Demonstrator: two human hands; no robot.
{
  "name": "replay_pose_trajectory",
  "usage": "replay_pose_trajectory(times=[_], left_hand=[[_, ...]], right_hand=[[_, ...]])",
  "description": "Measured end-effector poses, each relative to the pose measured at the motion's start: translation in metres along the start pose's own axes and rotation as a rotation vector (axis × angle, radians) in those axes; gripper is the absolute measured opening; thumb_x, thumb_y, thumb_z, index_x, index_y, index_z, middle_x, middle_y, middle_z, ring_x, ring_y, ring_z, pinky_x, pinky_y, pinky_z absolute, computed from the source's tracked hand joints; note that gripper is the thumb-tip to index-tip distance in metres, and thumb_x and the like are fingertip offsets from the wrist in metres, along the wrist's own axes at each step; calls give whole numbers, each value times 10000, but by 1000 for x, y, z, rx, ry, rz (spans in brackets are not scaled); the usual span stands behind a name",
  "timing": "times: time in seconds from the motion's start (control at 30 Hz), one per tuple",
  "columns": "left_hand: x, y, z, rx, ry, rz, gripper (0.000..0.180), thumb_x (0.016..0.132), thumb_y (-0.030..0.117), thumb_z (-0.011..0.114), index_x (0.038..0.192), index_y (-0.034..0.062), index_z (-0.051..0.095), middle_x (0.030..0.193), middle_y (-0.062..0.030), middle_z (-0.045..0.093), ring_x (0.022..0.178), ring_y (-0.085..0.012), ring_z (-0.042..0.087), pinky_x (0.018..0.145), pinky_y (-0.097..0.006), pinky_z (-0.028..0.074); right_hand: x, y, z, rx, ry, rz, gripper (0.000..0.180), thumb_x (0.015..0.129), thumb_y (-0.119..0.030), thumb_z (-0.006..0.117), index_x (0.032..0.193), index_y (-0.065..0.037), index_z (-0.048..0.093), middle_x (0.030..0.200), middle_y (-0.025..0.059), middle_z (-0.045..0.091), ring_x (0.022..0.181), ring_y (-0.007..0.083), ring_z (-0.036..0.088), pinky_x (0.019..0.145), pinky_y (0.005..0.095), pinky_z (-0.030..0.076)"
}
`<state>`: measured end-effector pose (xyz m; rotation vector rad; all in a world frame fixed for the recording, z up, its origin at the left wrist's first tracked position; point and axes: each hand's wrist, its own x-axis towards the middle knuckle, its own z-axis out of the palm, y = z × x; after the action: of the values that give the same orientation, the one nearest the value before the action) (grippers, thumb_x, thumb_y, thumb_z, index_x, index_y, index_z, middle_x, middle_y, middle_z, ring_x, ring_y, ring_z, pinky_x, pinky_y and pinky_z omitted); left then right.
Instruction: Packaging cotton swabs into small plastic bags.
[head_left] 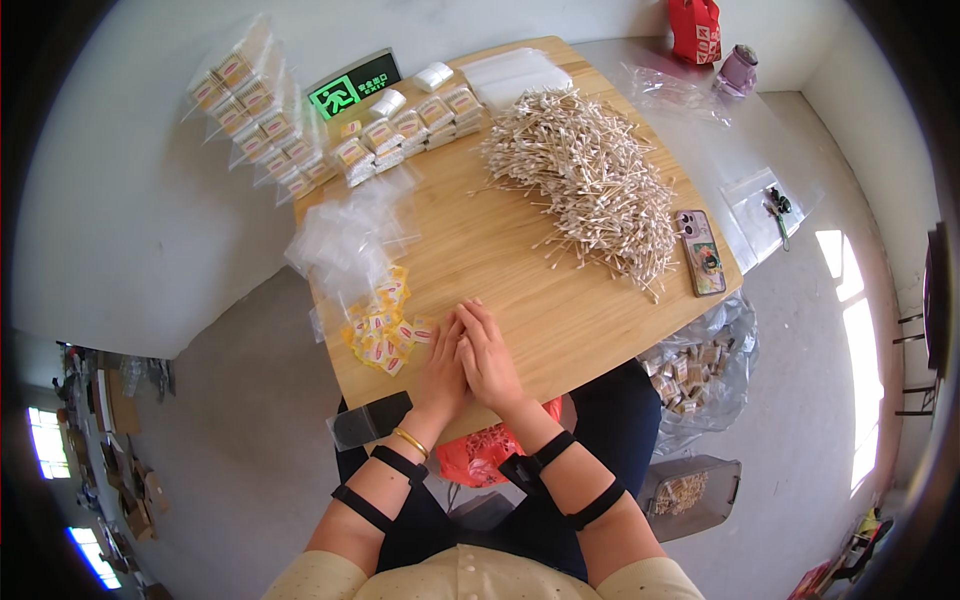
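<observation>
My left hand [438,368] and my right hand [486,352] rest against each other at the near edge of the wooden table [450,235]. Their fingers are stretched forward, and neither hand holds anything. Part of the left hand's fingers is hidden by the right hand. Just left of them lies a loose heap of small yellow and white labels [380,332]. Beyond those labels is a pile of clear plastic bags [345,240]. A large heap of cotton swabs [590,180] covers the far right part of the tabletop.
Packed bundles [408,128] line the far left edge, beside stacked bagged packs [255,110] and a green exit sign [355,84]. A phone [703,252] lies at the right edge. Below right are a plastic sack of small packs [690,378] and a grey bin [722,490].
</observation>
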<state>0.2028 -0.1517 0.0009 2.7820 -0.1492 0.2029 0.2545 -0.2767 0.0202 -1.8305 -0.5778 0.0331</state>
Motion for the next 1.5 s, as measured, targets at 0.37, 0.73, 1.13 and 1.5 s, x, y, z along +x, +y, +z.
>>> replay_pose_trajectory(times=[0.37,0.73,1.13,1.5], left_hand=[[18,-5,-32,-107,68,13,812,744,349,874,1429,112,508,1341,-86,594,1295,-269,549,1167,-529,331],[-18,30,-28,112,-147,-36,901,958,490,626,1598,-34,268,1674,-240,246,1585,-399,145,1276,-576,56],[-27,3,-25,-3,-64,102,619,940,205,700,1519,190,483,1637,-114,367,1530,-371,304,1254,-601,176],[-2,-13,-47,-120,-17,-7,576,884,220,769,1409,86,573,1606,-109,417,1509,-366,344,1246,-565,231]], right_hand=[[8,16,-45,-179,26,-39,349,880,36,582,1214,-32,657,1291,195,589,1185,404,568,1025,458,482],[2,19,-46,-296,112,-42,332,885,-3,602,1217,-10,622,1268,168,602,1191,375,571,1030,452,484],[3,17,-44,-318,104,-54,273,906,-34,602,1178,-17,624,1242,155,611,1193,368,567,1027,445,483],[2,21,-42,-347,96,-47,244,926,-69,614,1164,-21,636,1240,146,616,1204,353,569,1032,439,479]])
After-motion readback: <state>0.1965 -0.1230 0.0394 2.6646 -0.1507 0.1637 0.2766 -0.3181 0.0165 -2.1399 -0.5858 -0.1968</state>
